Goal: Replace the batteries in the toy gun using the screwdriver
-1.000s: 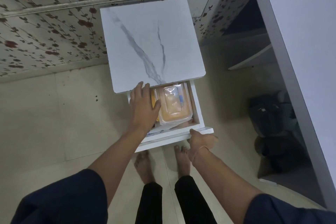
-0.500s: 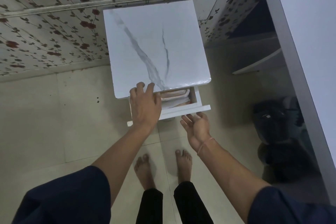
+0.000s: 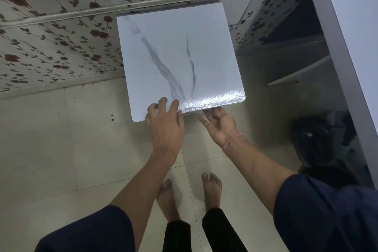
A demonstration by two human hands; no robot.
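Marble surface: a white square cabinet top [image 3: 180, 57] with grey veins, set against the flowered wall; its near edge shines with glare.
Left hand: the left hand [image 3: 165, 126] lies palm down over the near left part of the surface, fingers [image 3: 163, 101] spread and resting on the top, holding nothing.
Right hand: the right hand [image 3: 219, 124] is just below the near edge of the surface, palm turned up and toward the cabinet front, fingers loose and apart, their tips hidden under the overhang; nothing shows in it, and whether it touches the front cannot be told.
Wrist: a thin pinkish band [image 3: 231, 141] circles the right wrist.
Toy gun, screwdriver, batteries: none of them shows in the head view, so their place cannot be told.
Wall: wallpaper [image 3: 61, 32] with red flowers and dark leaves, crossed by a pale pipe or rail [image 3: 81, 13].
Floor: pale tiles [image 3: 61, 139]; two bare feet [image 3: 167, 198] stand on them below the hands, with dark trouser legs.
Sleeves: dark blue sleeves [image 3: 319, 210] on both arms.
Right side: a dark bag-like heap [image 3: 315, 139] on the floor, blurred, beside a white panel [image 3: 351, 16].
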